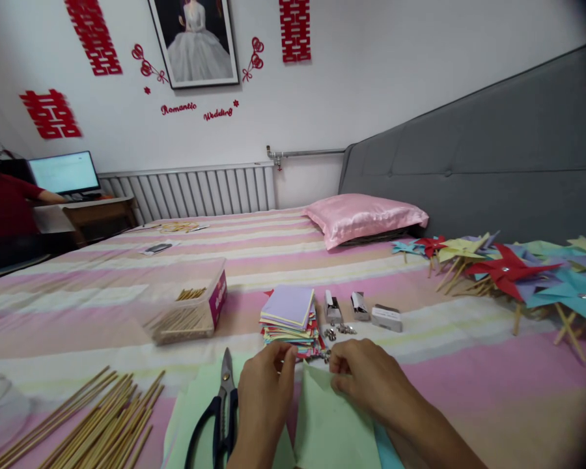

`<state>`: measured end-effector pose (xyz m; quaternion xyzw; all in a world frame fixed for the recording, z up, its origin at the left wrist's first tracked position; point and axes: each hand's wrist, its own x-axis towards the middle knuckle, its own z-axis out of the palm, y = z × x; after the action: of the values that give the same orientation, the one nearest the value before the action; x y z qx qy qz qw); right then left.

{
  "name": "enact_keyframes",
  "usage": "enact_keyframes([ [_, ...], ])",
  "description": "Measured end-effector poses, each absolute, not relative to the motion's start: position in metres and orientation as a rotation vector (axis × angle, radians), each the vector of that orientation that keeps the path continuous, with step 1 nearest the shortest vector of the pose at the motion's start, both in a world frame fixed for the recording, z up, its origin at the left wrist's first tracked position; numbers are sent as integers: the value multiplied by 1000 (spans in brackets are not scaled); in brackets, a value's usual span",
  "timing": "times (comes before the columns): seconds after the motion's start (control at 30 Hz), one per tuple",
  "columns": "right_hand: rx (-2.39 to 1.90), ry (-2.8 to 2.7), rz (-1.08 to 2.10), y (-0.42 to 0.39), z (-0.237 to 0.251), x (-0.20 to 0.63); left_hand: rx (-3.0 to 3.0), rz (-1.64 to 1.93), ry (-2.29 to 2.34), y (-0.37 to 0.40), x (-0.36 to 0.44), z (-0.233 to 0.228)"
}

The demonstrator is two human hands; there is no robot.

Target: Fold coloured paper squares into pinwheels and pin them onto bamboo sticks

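My right hand (371, 378) pinches the upper edge of a light green paper sheet (336, 423), its fingers curled. Beside the sheet's top corner, my left hand (266, 391) has thumb and fingers drawn together; what they hold, if anything, is hidden. Dark-handled scissors (226, 380) lie just left of that hand, tips pointing away, on more pale green paper (195, 391). Beyond both hands rises a stack of coloured paper squares (288, 306), lilac on top. Small metal pieces (346, 329) are scattered to the stack's right, with some near my fingertips.
Wooden sticks (102, 417) lie at left, behind them a clear plastic box (185, 319) of sticks. Small boxes (387, 318) stand past the metal pieces. Finished paper pinwheels (508, 270) crowd the right. Farther off are a pink pillow (366, 215) and a person in red (4, 208).
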<state>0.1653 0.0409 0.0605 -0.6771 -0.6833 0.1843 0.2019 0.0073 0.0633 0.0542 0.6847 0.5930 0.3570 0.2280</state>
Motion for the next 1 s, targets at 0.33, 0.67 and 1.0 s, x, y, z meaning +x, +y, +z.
enact_keyframes([
  [0.33, -1353, -1453, 932, 52, 75, 207, 1449, 1154, 1386, 66, 15, 49],
  [0.67, -1231, -1266, 713, 59, 76, 214, 1229, 1067, 1347, 74, 14, 44],
  [1.0, -1107, -1596, 780, 47, 86, 209, 673, 864, 699, 59, 14, 76],
])
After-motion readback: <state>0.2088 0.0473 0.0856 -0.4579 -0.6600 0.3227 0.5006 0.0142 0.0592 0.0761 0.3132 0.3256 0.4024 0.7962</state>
